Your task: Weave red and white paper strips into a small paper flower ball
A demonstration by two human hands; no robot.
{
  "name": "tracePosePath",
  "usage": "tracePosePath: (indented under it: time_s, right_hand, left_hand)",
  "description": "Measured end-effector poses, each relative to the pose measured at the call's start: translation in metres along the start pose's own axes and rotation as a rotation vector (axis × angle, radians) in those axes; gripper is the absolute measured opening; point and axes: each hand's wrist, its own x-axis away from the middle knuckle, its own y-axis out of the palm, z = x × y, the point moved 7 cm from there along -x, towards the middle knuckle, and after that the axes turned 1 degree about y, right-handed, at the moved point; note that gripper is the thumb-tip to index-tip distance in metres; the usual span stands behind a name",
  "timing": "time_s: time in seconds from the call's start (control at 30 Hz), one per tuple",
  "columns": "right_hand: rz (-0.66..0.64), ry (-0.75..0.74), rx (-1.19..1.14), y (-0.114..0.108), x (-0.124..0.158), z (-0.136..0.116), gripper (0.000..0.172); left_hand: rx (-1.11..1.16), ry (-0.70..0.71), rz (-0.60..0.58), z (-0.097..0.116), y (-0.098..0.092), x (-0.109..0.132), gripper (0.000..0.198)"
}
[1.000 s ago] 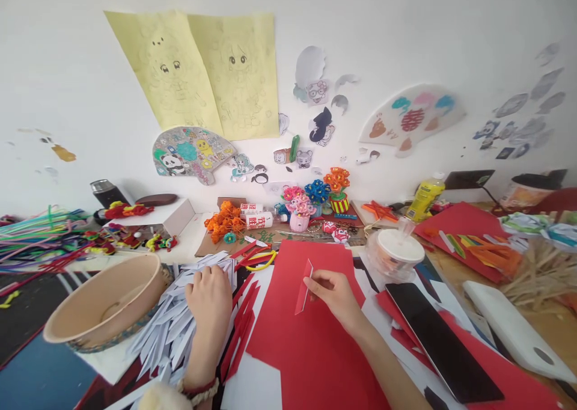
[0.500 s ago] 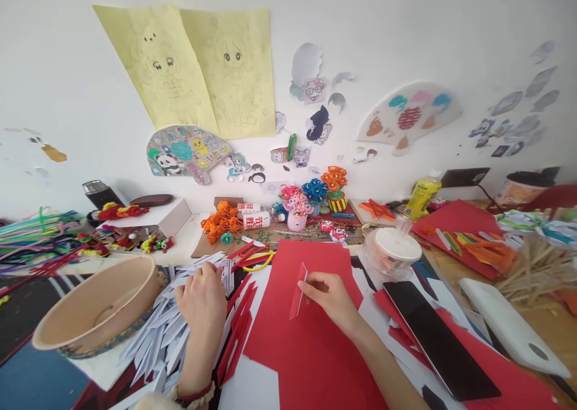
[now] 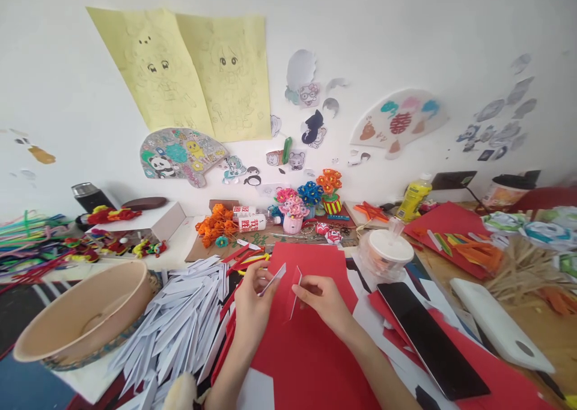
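Note:
Between the thumb and fingers of my left hand [image 3: 256, 299] is a small folded white paper strip [image 3: 274, 279]. My right hand [image 3: 321, 299] pinches a folded red paper strip [image 3: 294, 294], held upright. The two strips are close together but apart, above a large red paper sheet [image 3: 311, 350]. To the left of my left hand lies a big pile of folded white strips [image 3: 180, 320], with several red strips partly hidden behind my left wrist.
A beige bowl [image 3: 90, 314] stands at the left. On the right are a black phone [image 3: 433, 338], a white power bank [image 3: 500, 323] and a lidded cup [image 3: 388, 250]. Pipe-cleaner flowers [image 3: 293, 208] stand at the back near the wall.
My left hand has moved right from the white pile, with a white strip now in its fingers, and is beside my right hand. My right hand keeps its red strip. The view has shifted slightly.

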Motion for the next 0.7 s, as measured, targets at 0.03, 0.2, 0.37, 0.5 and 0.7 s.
tracePosePath:
  time_s: [0.03,0.2,0.37,0.5,0.7]
  right_hand:
    - [-0.002,-0.002,-0.002,0.001,0.000,0.000,0.042]
    - [-0.005,-0.018,0.006,0.002,0.001,-0.002,0.041]
    - [0.031,-0.038,0.028,-0.002,0.000,-0.005,0.042]
    - [0.072,-0.047,0.034,-0.006,-0.001,-0.005,0.042]
    - [0.102,-0.041,0.004,-0.011,-0.002,-0.002,0.044]
  left_hand:
    - [0.040,-0.005,-0.014,0.001,0.003,0.002,0.029]
    - [0.182,-0.014,-0.096,0.008,0.017,0.008,0.028]
    - [0.255,-0.028,-0.162,0.012,0.028,0.014,0.029]
    - [0.296,-0.041,-0.151,0.012,0.028,0.017,0.032]
    - [0.376,-0.069,-0.197,0.012,0.030,0.017,0.030]
